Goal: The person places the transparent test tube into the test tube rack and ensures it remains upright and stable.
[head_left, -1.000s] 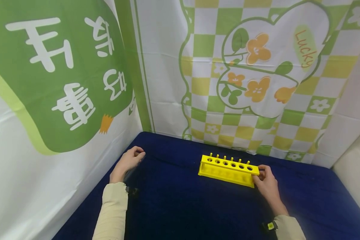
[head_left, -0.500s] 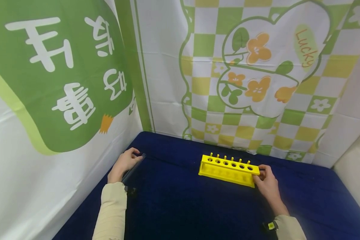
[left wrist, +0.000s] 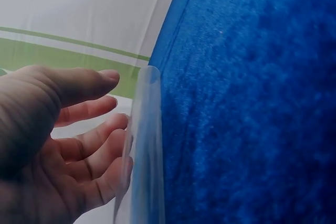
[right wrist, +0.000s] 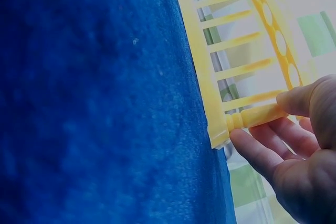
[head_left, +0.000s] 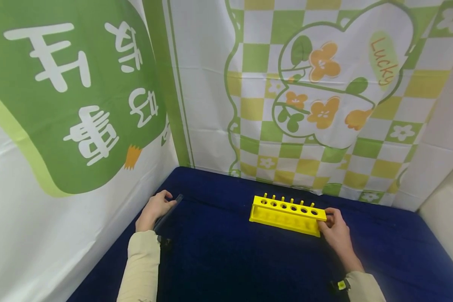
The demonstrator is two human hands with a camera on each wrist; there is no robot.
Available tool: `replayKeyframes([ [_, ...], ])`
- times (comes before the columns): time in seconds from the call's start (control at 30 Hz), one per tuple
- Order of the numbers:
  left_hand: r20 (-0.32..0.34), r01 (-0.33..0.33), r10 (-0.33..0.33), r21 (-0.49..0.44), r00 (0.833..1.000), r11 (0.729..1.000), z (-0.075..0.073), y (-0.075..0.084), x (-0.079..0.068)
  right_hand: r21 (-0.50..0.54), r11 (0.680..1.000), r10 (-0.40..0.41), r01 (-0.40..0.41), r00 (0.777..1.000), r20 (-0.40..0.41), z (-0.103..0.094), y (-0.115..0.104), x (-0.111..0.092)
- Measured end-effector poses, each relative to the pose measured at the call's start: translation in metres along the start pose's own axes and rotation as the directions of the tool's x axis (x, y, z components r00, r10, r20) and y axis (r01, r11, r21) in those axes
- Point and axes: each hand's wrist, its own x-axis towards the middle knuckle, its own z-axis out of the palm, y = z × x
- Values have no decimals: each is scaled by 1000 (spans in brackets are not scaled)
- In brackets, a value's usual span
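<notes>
A clear test tube (head_left: 169,215) lies slanting beside my left hand (head_left: 154,210). In the left wrist view the tube (left wrist: 147,140) shows its rounded far end. The loosely bent fingertips are right at its side, and the thumb stands away from it. My right hand (head_left: 338,235) holds the right end of a yellow test tube rack (head_left: 285,222), which stands upright with a row of round holes and a row of pegs behind. The right wrist view shows thumb and fingers pinching the rack's end post (right wrist: 262,115). No tubes sit in its holes.
A dark blue cloth (head_left: 219,251) covers the table. White and green printed curtains (head_left: 204,105) hang along the left side and the back, with the rack close to the back one.
My left hand has shifted slightly left and its thumb and fingers have parted, so the test tube shows more beside it. The right hand and the rack stay where they were.
</notes>
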Motion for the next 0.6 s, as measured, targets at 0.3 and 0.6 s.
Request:
replayKeyframes([
  [0.3, 0, 47, -47, 28, 999, 998, 7, 0, 2, 4, 1000, -16, 16, 1000, -10, 1, 4, 2],
  [0.6, 79, 170, -171, 26, 982, 985, 4, 2, -7, -1, 1000, -19, 19, 1000, -2, 0, 5, 4],
])
